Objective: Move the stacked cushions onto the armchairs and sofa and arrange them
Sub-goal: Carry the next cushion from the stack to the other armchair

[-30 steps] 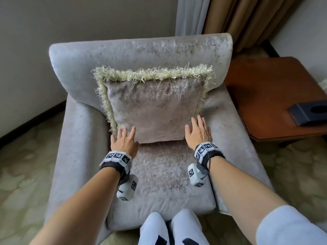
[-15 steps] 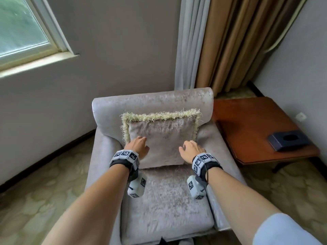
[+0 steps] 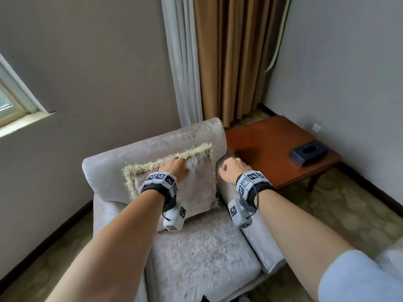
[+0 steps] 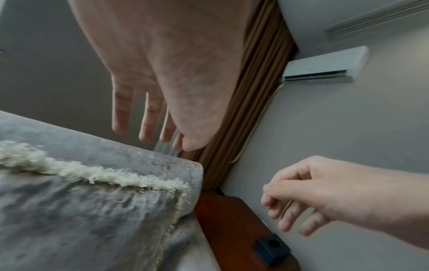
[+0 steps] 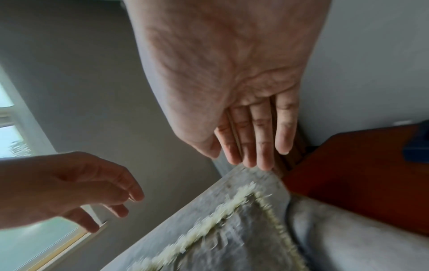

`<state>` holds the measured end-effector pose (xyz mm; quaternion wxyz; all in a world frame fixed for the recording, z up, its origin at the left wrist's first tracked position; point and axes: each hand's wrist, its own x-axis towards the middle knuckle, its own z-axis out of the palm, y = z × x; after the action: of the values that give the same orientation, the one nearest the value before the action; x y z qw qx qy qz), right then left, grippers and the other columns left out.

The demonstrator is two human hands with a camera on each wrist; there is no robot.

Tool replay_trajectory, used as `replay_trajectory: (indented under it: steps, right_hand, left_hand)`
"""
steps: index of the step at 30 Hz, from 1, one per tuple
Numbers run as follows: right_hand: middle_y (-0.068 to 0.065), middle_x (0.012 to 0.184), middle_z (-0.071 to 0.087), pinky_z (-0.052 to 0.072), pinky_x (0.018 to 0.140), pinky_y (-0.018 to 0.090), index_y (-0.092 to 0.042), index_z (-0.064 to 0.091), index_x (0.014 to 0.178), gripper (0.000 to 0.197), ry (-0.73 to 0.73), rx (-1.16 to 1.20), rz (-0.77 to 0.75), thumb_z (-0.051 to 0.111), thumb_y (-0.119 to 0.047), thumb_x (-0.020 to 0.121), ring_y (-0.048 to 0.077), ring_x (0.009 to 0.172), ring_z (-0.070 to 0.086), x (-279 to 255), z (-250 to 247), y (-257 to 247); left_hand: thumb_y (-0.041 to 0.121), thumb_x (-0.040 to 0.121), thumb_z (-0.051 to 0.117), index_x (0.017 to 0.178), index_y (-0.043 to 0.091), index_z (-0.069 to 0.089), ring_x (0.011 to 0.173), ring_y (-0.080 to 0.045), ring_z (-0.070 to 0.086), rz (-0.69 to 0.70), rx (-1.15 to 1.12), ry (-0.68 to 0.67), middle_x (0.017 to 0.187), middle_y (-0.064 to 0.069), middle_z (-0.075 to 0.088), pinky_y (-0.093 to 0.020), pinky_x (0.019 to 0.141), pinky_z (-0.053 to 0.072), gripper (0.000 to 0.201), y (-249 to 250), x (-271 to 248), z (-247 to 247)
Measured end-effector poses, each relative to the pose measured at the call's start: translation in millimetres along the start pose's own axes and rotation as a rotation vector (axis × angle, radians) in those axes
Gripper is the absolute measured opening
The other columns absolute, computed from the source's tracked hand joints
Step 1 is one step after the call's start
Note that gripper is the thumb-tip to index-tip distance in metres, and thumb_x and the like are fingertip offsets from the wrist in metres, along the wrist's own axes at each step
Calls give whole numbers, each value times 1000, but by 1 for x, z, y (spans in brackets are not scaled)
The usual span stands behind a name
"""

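A beige velvet cushion (image 3: 196, 188) with a cream fringe leans upright against the backrest of a pale grey armchair (image 3: 122, 162). My left hand (image 3: 176, 168) hovers in front of the cushion's top edge, fingers loosely curled and holding nothing. My right hand (image 3: 231, 170) hangs in the air just right of the cushion, over the chair's arm, also holding nothing. In the left wrist view the left hand's fingers (image 4: 148, 119) hang relaxed above the fringe (image 4: 92, 174). The right wrist view shows the right hand's fingers (image 5: 260, 139) straight, clear of the cushion (image 5: 232, 238).
A reddish wooden side table (image 3: 272, 144) stands right of the armchair with a dark tissue box (image 3: 308, 152) on it. Brown and white curtains (image 3: 229, 62) hang behind. A window (image 3: 13, 110) is at left. Patterned carpet (image 3: 349, 214) surrounds the chair.
Both hands have come off the cushion's lower corners and risen up and back, going from flat to loosely curled. The view has pulled away from the chair and swung right.
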<state>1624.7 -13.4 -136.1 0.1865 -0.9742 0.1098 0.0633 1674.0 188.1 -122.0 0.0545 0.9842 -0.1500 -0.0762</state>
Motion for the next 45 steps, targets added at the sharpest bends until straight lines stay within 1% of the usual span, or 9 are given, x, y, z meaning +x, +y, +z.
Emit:
replay_trajectory:
  steps: [7, 13, 17, 24, 31, 35, 40, 42, 45]
  right_hand:
    - [8, 100, 68, 47, 74, 34, -19, 67, 91, 25, 126, 41, 235, 51, -38, 91, 34, 90, 66, -54, -58, 132]
    - [2, 73, 61, 38, 55, 26, -16, 56, 69, 32, 231, 67, 475, 50, -35, 94, 23, 59, 56, -106, -108, 266]
    - [10, 72, 63, 52, 63, 35, -12, 57, 60, 34, 314, 173, 634, 53, -29, 89, 33, 76, 63, -148, -128, 364]
    - [5, 72, 55, 46, 64, 32, -15, 47, 61, 30, 366, 162, 888, 51, -27, 89, 31, 70, 59, -251, -158, 499]
    - [7, 62, 53, 38, 52, 27, -12, 51, 58, 34, 432, 207, 1162, 55, -24, 90, 27, 56, 54, -369, -160, 582]
    - [5, 51, 38, 30, 46, 26, -15, 37, 50, 42, 460, 232, 1318, 52, -14, 89, 23, 47, 38, -425, -157, 621]
    - [5, 54, 38, 33, 49, 27, -12, 42, 57, 39, 505, 261, 1522, 51, -21, 94, 20, 45, 38, -483, -165, 671]
    - [3, 51, 31, 27, 48, 26, -14, 36, 54, 43, 448, 277, 1562, 53, -21, 93, 19, 44, 30, -498, -173, 688]
    - [21, 63, 51, 46, 49, 31, -3, 56, 64, 32, 350, 297, 1647, 55, -21, 91, 32, 53, 53, -513, -192, 713]
  left_hand:
    - [20, 85, 46, 104, 14, 58, 93, -32, 62, 241, 42, -41, 105, -10, 62, -40, 75, 53, 24, 151, 26, 11]
    - [21, 87, 47, 112, 17, 58, 103, -30, 58, 456, 73, -55, 118, -6, 58, -37, 73, 41, 28, 309, 37, 13]
    - [23, 88, 47, 112, 19, 59, 104, -32, 59, 637, 105, -80, 119, -5, 60, -37, 76, 42, 27, 434, 27, 17]
    - [23, 87, 48, 110, 16, 59, 107, -34, 58, 906, 186, -100, 118, -10, 61, -39, 81, 41, 26, 614, -10, 56]
    - [24, 89, 46, 119, 18, 55, 112, -32, 57, 1181, 255, -166, 124, -9, 59, -43, 89, 44, 32, 750, -79, 102]
    - [28, 91, 47, 121, 16, 53, 113, -33, 56, 1385, 273, -211, 126, -10, 57, -44, 92, 46, 33, 824, -118, 123]
    - [27, 91, 43, 92, 15, 49, 94, -31, 59, 1634, 331, -260, 110, -11, 60, -42, 82, 50, 14, 925, -154, 147]
    - [30, 92, 44, 96, 14, 52, 92, -30, 58, 1701, 348, -273, 108, -9, 59, -40, 80, 49, 18, 963, -161, 154]
    - [35, 96, 45, 109, 12, 56, 96, -31, 59, 1785, 313, -247, 110, -10, 59, -41, 81, 48, 29, 1017, -166, 154]
